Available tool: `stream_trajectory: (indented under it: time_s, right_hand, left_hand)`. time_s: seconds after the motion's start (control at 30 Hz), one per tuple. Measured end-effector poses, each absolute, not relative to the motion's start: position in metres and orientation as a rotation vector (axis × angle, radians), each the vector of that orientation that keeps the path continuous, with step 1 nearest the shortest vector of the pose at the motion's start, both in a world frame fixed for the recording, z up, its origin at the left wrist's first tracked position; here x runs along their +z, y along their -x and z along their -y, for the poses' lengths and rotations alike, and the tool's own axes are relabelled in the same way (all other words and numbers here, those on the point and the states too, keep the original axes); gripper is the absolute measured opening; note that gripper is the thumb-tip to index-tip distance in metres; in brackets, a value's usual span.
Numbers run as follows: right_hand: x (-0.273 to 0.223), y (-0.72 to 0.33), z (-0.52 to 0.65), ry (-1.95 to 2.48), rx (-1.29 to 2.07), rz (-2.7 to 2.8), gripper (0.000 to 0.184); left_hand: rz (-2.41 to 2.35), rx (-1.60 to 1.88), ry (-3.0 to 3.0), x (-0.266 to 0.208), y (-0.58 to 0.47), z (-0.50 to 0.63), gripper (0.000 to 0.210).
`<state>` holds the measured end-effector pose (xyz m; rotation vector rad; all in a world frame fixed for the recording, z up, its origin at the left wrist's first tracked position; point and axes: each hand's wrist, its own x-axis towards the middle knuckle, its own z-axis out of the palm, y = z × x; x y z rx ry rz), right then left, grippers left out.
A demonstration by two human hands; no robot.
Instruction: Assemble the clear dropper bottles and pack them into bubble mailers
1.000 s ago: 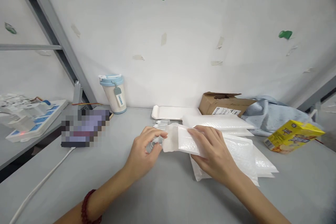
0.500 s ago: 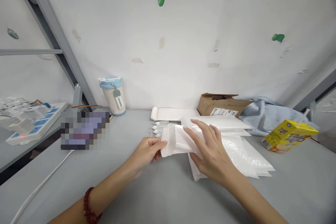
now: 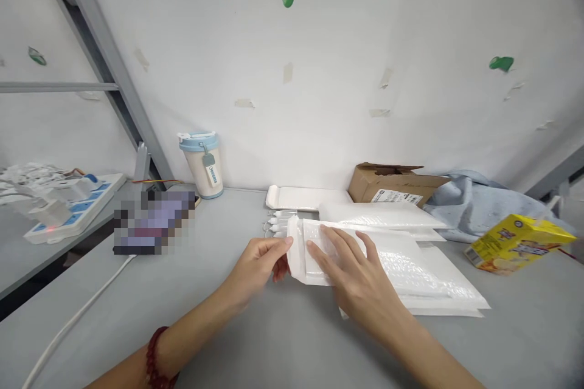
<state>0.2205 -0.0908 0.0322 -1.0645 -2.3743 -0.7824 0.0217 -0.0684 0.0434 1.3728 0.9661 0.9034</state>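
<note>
A white bubble mailer (image 3: 406,255) lies across the front of a pile of similar mailers, its flap end toward the left. My left hand (image 3: 255,262) pinches the edge of the flap (image 3: 296,258) between thumb and fingers. Flat on the mailer, just right of the flap, rests my right hand (image 3: 358,267) with its fingers spread. Behind the flap are several small clear items with white caps (image 3: 276,222), partly hidden. More mailers show beneath (image 3: 469,302) and behind (image 3: 378,214).
Along the wall are another white mailer (image 3: 314,197), an open cardboard box (image 3: 392,185) and a light blue cloth (image 3: 474,194). A yellow drink carton (image 3: 517,243) stands right. To the left are a lidded cup (image 3: 203,167), a pixelated phone (image 3: 159,222) with a cable, and a power strip (image 3: 91,209).
The mailer in my left hand has come down flat onto the pile, its flap now folded outward. My right hand has lowered from above it onto its surface. The view has shifted slightly.
</note>
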Motion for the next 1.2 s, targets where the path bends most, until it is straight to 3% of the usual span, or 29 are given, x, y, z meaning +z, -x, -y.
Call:
stream_trajectory:
  time_s: [0.3, 0.53, 0.9, 1.0, 1.1, 1.2]
  right_hand:
    - [0.037, -0.223, 0.09, 0.966, -0.798, 2.294, 0.041]
    - [0.036, -0.216, 0.092, 0.887, -0.743, 2.221, 0.034]
    - [0.047, -0.216, 0.098, 0.778, -0.827, 2.214, 0.028]
    - [0.048, -0.219, 0.095, 0.789, -0.851, 2.146, 0.024]
    - [0.051, -0.226, 0.09, 0.806, -0.885, 2.014, 0.011]
    - [0.056, -0.236, 0.084, 0.874, -0.894, 1.867, 0.024]
  left_hand:
    - [-0.908, 1.022, -1.347, 0.042, -0.021, 0.071, 0.041]
    - [-0.945, 0.959, -1.835, 0.037, -0.023, 0.077, 0.037]
    - [-0.957, 1.29, -2.481, 0.017, -0.029, 0.071, 0.023]
    - [-0.941, 1.326, -2.464, 0.016, -0.036, 0.077, 0.017]
    - [-1.05, 1.276, -2.25, 0.023, -0.042, 0.083, 0.025]
    - [-1.095, 1.156, -1.872, 0.039, -0.049, 0.085, 0.035]
